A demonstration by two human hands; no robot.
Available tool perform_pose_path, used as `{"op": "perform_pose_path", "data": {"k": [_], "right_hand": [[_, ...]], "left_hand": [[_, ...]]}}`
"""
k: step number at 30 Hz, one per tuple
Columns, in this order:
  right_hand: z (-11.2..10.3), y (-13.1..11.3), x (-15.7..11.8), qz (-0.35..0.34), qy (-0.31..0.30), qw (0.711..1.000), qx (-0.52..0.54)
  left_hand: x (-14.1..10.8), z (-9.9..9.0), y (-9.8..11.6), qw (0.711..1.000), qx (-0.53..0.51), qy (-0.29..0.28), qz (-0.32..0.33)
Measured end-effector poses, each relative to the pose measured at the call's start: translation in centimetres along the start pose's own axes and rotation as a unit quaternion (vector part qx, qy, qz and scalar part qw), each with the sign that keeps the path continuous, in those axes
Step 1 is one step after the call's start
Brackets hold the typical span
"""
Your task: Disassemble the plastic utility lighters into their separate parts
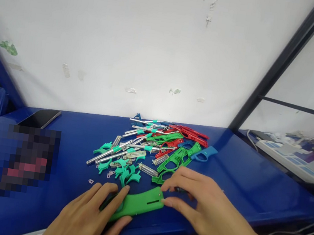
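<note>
A green plastic lighter casing with a slot near its right end lies in front of me, close to the table's front edge. My left hand is closed around its left part, fingers on top and thumb along the near side. My right hand pinches the casing's right end between thumb and forefinger; its other fingers curl underneath, partly hidden. Just beyond are turquoise triggers, clear fuel tanks, silver lighter tubes and open green casing halves.
Red casing halves and a blue one lie at the pile's back and right. A phone rests on the blue table at left, beside a blurred-out item. White power strips stand beyond a dark frame post.
</note>
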State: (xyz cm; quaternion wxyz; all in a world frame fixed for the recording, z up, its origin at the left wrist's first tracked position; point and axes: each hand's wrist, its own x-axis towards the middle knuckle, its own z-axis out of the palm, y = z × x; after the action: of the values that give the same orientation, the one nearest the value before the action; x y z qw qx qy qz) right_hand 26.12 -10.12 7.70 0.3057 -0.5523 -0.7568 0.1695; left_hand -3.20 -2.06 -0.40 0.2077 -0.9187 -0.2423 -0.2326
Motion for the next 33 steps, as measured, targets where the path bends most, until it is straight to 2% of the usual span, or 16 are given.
{"op": "perform_pose_path", "data": {"k": [5,11,16,18,20,22,25,29,33], "right_hand": [[1.6,1.2,1.3,0.048,-0.027,0.997,-0.058],[2.1,1.1,1.4,0.038,-0.026,0.997,-0.07],[1.2,0.2,1.4,0.001,0.032,0.999,-0.011],[1.0,0.0,2.5,-0.014,0.064,0.998,-0.016],[1.1,0.3,4.3,-0.022,0.072,0.995,-0.072],[1.4,0.7,6.2,-0.018,0.053,0.983,-0.173],[2.1,1.4,8.1,-0.01,0.027,0.972,-0.232],[2.1,1.3,8.5,0.003,0.021,0.966,-0.257],[1.1,0.7,7.5,0.006,0.03,0.968,-0.249]], "left_hand": [[-0.7,0.5,-0.1,1.0,-0.007,-0.021,-0.013],[-0.3,0.0,-0.2,0.999,-0.015,-0.033,-0.003],[-0.2,-0.2,0.0,0.999,-0.021,-0.036,-0.018],[-0.2,-0.1,0.0,0.999,-0.015,-0.024,-0.025],[-0.2,0.1,0.1,1.0,-0.008,-0.007,-0.026],[-0.1,0.2,0.2,1.0,-0.001,0.014,-0.021],[0.5,0.0,0.4,0.998,0.01,0.054,-0.026],[1.3,-0.4,0.7,0.997,0.017,0.077,-0.023],[1.3,-0.4,0.7,0.996,0.014,0.082,-0.028]]}}
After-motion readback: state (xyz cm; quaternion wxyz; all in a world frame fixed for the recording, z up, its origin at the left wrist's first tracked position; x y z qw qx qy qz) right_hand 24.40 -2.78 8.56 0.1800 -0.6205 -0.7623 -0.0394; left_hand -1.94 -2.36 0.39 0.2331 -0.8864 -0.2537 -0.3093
